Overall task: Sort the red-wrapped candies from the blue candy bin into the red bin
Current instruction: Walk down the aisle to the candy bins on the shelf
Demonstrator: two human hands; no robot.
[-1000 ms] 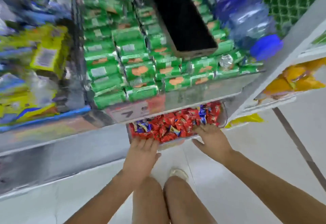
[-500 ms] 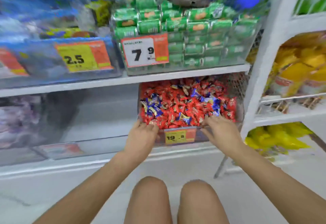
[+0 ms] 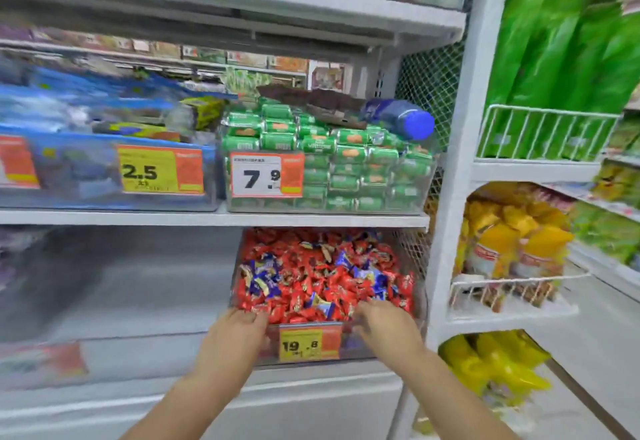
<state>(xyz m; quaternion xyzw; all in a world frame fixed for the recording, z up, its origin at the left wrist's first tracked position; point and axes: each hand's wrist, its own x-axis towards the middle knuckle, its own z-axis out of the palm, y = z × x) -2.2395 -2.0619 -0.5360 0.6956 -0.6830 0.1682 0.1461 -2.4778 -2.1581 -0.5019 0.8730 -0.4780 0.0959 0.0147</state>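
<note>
Low in the frame's centre, both hands, left (image 3: 239,327) and right (image 3: 382,323), curl over the front rim of the clear plastic bin (image 3: 360,346), gripping it. Its red-wrapped candies (image 3: 311,287), mixed with blue-wrapped candies (image 3: 263,277), look light, crinkly, slippery; pinch each by its twisted end.

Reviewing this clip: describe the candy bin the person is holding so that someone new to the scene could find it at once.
Start at the white shelf unit and go down to the level under the green packets. The candy bin is the clear tub at its right end, with the left hand and right hand on its front rim. Only it holds loose red and blue candies and a yellow 19.8 price tag.
</note>
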